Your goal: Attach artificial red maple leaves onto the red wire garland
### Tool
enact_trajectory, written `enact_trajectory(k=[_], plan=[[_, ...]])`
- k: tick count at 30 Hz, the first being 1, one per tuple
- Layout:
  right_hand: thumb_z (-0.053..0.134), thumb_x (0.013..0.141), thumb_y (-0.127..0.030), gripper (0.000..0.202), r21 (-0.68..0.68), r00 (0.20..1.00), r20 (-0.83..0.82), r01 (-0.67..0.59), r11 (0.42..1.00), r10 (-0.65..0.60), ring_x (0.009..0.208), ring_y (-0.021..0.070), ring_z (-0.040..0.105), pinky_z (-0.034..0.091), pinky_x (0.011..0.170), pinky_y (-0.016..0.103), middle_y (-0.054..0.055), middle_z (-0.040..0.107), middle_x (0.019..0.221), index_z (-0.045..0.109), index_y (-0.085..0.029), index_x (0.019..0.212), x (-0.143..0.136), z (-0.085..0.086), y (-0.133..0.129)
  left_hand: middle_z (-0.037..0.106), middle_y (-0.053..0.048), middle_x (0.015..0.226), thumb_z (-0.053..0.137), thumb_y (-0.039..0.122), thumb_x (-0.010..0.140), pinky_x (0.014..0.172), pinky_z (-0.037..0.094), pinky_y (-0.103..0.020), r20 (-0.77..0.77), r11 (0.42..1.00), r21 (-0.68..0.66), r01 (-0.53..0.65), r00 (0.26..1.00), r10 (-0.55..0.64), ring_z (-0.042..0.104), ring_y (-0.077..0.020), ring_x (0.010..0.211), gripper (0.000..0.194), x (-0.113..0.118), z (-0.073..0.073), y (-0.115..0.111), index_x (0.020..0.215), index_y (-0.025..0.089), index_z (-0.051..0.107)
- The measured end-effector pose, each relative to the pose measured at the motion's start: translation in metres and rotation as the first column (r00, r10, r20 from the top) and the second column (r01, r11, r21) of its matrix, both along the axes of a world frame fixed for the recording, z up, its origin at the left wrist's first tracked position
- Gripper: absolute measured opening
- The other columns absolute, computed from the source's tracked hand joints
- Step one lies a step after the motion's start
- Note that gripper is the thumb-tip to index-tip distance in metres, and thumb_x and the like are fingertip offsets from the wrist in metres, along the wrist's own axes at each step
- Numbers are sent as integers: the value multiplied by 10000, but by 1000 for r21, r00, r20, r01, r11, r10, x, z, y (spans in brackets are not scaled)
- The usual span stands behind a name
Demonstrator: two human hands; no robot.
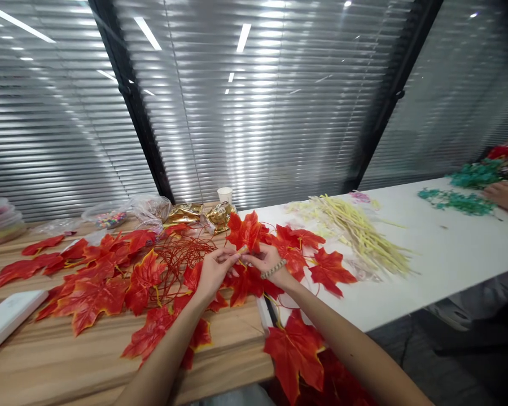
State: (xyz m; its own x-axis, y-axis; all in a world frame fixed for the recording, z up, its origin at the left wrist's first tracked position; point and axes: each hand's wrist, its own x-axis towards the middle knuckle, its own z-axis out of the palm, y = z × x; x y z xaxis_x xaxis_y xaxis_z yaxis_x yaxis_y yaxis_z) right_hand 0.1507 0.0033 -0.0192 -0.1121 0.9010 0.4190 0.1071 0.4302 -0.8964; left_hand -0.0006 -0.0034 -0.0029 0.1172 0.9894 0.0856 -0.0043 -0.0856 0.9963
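Both hands at the wood tabletop's (232,349) right edge, by the white tabletop (376,307). Left hand (215,268) and right hand (271,259): grips together, fingertips meeting, clamped at the base of the red leaf (246,230). Leaf stands up just above the fingertips. Red string tangle (182,254) left of the hands, paper cup (224,195) near wood's far right corner. Yellow stems (359,234) mid white tabletop. Beaded bracelet (274,269) on right wrist.
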Motion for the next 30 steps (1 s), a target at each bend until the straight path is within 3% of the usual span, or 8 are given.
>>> enact_trajectory(k=[14,19,30], plan=[[635,705,-291,174,-35,997,-66,-43,998,40,702,186,629,499,668,317,73,682,778,667,-141,787,-1,-3,2,600,15,593,626,391,681,396,395,-193,-52,997,52,61,997,-59,546,-102,390,283,-1,-3,2,790,136,569],[678,655,-328,215,-107,992,-121,-34,994,21,667,185,632,514,664,329,71,678,735,639,-138,750,-2,-3,2,611,0,605,624,401,685,396,424,-209,-74,995,66,74,995,-69,551,-112,392,299,-1,-4,2,807,133,573],[658,681,-347,262,-123,990,-109,-99,987,86,735,194,642,508,717,347,89,683,802,644,-125,820,-3,-2,0,609,3,609,609,382,701,404,417,-207,-138,996,83,34,990,-23,561,-115,398,260,-3,-3,2,783,136,590]])
